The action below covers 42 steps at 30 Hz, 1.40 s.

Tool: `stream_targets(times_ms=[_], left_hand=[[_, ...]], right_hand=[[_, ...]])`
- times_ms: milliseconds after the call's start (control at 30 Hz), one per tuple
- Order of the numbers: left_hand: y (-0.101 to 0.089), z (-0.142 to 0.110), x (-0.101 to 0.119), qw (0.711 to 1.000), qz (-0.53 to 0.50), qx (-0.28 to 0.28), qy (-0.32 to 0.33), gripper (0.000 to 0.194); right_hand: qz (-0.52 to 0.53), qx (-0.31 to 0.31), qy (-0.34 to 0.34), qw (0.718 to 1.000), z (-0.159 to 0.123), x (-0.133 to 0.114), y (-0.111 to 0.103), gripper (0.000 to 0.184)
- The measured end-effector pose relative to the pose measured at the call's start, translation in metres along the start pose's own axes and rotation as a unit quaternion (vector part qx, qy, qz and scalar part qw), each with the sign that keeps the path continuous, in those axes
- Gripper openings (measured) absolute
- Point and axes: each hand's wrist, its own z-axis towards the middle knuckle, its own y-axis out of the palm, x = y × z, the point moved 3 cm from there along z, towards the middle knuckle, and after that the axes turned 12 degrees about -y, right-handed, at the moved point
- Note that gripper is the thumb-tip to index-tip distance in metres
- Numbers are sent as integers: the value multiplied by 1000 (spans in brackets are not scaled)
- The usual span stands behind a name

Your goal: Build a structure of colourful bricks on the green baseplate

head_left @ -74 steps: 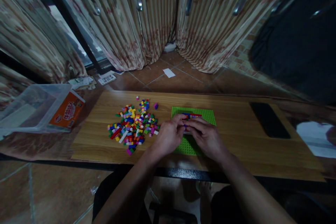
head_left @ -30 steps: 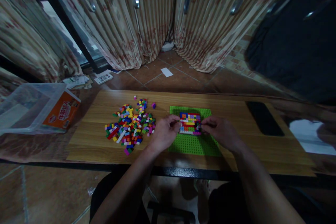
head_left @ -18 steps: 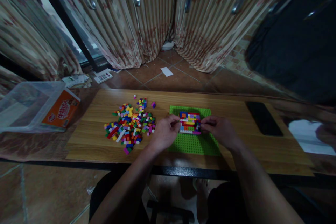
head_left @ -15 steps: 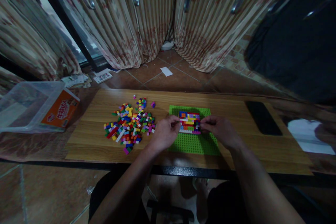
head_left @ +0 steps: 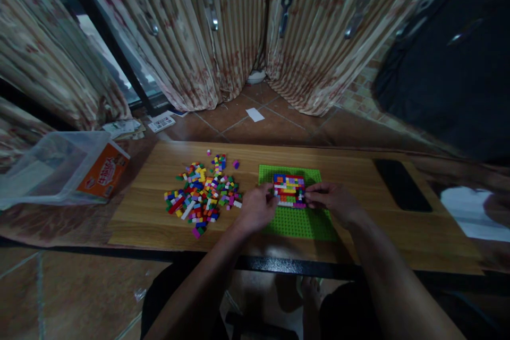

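Note:
A low block of multicoloured toy building bricks (head_left: 289, 190) sits on the upper part of a green studded baseplate (head_left: 298, 223). My left hand (head_left: 257, 208) is at its left side, fingers curled in against that edge. From the other side, my right hand (head_left: 333, 202) pinches at the block's right edge with thumb and forefinger. The fingertips partly cover both edges, so any small loose brick in them is hidden. To the left of my left hand lies a heap of loose bricks (head_left: 205, 191) in many colours.
The wooden tabletop (head_left: 374, 234) carries a black phone-like slab (head_left: 402, 185) at the right. A clear plastic bin (head_left: 59, 164) with an orange label stands off its left end. White paper or cloth (head_left: 464, 212) lies beyond the right end. Curtains (head_left: 239, 53) hang behind.
The camera has tilted slightly, so the whole scene sits lower in view. My left hand has turned a little at the block's left edge; my right hand stays at the right edge.

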Motion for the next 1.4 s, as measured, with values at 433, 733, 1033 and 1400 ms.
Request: stream_targets(times_ms=[433,733,1033,1400], left_hand=[[-12,-13,6,997,-1,71,29,28],[-44,-28,13,944,-265,182,71,33],[-55,-29,12,913,-350,171,119,31],[-53,-27,13,917,-342,166,120,29]], right_hand=[[-215,144,-96,961,-12,-34,-10,38],[-217,31,-266,939,12,-55,74,25],[-350,-238,-396,815,111,-71,212,48],[-386,-268,-392,791,107,-51,214,31]])
